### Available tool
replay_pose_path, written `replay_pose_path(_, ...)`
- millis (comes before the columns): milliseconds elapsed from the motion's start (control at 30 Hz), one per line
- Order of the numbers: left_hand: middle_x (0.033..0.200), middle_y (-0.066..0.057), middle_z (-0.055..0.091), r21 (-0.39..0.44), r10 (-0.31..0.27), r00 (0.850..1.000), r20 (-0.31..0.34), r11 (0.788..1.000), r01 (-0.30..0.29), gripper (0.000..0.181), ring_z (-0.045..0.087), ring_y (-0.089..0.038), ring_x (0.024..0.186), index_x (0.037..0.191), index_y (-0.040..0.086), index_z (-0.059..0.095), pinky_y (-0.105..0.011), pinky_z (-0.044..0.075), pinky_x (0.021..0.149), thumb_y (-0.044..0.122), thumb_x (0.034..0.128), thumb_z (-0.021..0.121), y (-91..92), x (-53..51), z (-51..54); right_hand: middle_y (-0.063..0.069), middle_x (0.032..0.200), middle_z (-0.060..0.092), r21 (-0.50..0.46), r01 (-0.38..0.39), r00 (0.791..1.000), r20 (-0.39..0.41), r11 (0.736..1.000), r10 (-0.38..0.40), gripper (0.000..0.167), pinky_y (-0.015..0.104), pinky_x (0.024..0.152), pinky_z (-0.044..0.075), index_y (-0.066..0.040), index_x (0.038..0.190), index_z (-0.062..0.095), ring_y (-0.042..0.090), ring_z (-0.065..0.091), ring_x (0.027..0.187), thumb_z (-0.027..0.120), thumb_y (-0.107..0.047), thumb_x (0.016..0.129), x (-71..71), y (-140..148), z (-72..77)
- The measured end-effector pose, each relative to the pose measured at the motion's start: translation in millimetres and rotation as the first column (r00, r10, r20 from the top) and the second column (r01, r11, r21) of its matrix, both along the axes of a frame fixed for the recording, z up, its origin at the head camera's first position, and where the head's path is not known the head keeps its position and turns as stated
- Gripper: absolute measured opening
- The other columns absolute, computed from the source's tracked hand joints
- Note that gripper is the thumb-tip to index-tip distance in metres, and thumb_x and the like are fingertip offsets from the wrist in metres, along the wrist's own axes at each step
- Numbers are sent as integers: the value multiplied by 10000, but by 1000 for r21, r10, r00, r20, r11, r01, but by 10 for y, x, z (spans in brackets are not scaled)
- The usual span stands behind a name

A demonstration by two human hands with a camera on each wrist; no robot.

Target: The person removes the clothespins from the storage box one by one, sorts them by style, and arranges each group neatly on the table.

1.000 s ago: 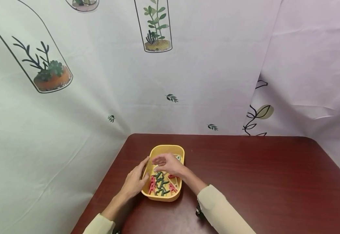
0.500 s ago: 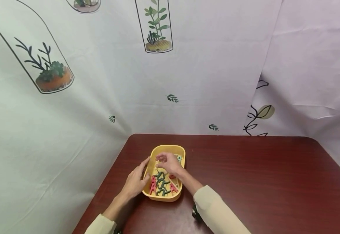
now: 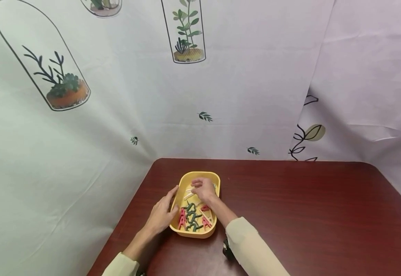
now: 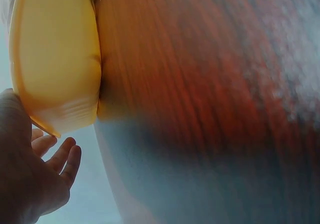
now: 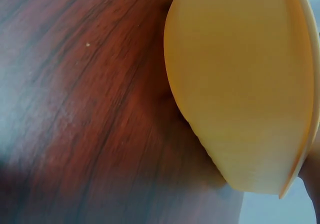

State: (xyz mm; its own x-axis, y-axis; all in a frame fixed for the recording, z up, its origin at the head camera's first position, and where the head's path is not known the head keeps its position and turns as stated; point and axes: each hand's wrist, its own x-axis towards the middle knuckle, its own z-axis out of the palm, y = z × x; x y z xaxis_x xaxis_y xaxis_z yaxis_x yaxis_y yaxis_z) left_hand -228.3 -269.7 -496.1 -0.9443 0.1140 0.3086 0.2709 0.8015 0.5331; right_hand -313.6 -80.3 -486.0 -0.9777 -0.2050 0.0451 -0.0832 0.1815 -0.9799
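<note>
Head: tub (image 3: 194, 234) on reddish table (image 3: 307, 214); plant-print backdrop (image 3: 248, 84)

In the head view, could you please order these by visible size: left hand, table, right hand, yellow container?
1. Table
2. Yellow container
3. Left hand
4. Right hand, looking somewhat smaller here; its pose may cause this.

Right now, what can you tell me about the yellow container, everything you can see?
The yellow container is an elongated, open-topped tub with rounded corners and a thin rim, probably plastic, standing upright toward the left of a dark red table. Inside lie pink clips, green clips and some pale pieces. The left hand touches its left side, thumb at the rim; the right hand reaches in over the right rim, whether touching is unclear.
</note>
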Motion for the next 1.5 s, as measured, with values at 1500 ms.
replay_pose_path(1500,1405,-105,666,20,-20,1000,-2,1000,20,724,654,-270,1169,1613,121,457,-537,526,959,63,944,729,-5,13,-21,64,778,738,266,-80,992,-74,961,103,250,228,654,506,15,870,800,93,612,699,803,211,714,1,11,-25)
